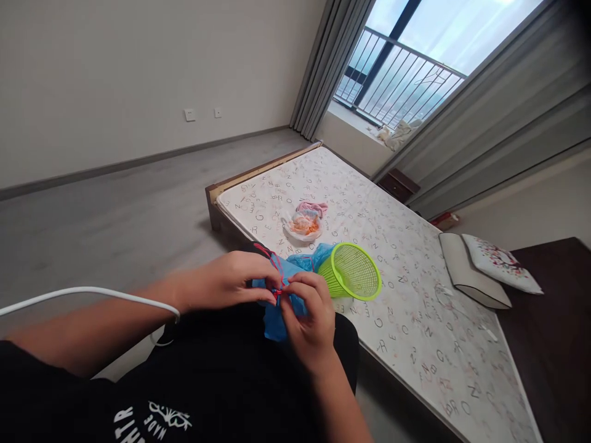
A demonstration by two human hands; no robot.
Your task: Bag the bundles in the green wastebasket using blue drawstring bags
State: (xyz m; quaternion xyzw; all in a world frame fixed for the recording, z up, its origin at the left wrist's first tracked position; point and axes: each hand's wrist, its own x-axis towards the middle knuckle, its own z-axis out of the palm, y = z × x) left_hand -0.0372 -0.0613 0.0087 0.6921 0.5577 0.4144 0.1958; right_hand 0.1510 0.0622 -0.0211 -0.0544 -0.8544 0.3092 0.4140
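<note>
My left hand (224, 281) and my right hand (310, 323) meet over my lap, both gripping a crumpled blue plastic bag (276, 323). A thin red string (276, 264) runs through the bag's gathered neck, and my fingertips pinch it there. Just beyond my hands, a lime-green mesh basket (349, 271) lies on its side on a letter-printed mattress (397, 344), touching more blue plastic. Farther off sits a white bowl (302, 226) of orange strands, with a pink tangle (313, 208) beside it.
A white cable (92, 290) lies across my left forearm. Two pillows (475, 271) rest at the mattress's right end, on a dark surface (549, 326). The wooden bed frame (263, 172) borders the far edge, with a grey floor (129, 227) to the left.
</note>
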